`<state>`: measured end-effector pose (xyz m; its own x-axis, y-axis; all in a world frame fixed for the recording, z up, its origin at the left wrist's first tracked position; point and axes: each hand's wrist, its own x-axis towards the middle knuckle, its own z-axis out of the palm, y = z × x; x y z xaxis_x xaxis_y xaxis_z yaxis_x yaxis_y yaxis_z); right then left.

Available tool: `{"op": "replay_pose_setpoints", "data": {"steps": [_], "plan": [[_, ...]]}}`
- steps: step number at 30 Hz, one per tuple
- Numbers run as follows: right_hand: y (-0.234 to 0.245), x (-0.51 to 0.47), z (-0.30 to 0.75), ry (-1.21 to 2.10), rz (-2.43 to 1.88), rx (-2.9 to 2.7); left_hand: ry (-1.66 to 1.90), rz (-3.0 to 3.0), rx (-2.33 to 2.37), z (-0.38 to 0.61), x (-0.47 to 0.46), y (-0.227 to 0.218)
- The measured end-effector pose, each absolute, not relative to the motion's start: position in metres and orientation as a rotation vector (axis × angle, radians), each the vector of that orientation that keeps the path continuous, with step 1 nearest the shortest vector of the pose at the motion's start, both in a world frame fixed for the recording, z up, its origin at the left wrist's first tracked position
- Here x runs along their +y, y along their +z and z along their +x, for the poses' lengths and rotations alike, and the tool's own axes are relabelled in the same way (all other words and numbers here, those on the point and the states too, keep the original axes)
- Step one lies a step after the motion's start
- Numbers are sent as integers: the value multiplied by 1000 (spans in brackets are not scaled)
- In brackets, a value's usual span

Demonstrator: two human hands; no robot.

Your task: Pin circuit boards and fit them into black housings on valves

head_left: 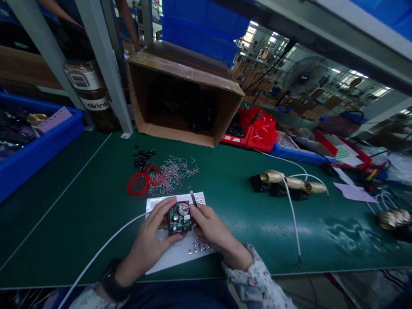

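My left hand (152,238) is wrapped around the left side of a small black housing with an exposed green circuit board (180,219). A round silvery part and several small components show on the board. My right hand (213,229) is closed at the housing's right edge, its thumb over the board. A slim dark strip with a pale tip (193,198) sticks up from between its fingers; its lower end is hidden. A white cable (111,238) runs from behind my left hand. Beneath lies a white sheet (168,261) with small round silvery pieces (196,247).
Red wire loops (139,184), small metal pins (173,171) and black bits (143,159) lie beyond the sheet. An open cardboard box (179,133) stands behind. Brass fittings with cables (293,182) are right, a blue bin (33,155) left. Another person's arm (126,16) shows behind the frame.
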<state>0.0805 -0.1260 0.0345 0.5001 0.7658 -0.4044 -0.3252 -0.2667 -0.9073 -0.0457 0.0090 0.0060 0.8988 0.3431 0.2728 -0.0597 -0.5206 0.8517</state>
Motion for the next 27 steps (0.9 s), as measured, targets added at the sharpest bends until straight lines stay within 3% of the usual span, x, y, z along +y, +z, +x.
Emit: {"op": "replay_pose_setpoints", "data": {"steps": [15, 27], "plan": [[35, -148, 51, 964, -1484, -421, 464, 2042, 178, -52, -1, 22], [40, -147, 47, 1085, -1266, -254, 498, 2070, 209, -50, -7, 19]]}}
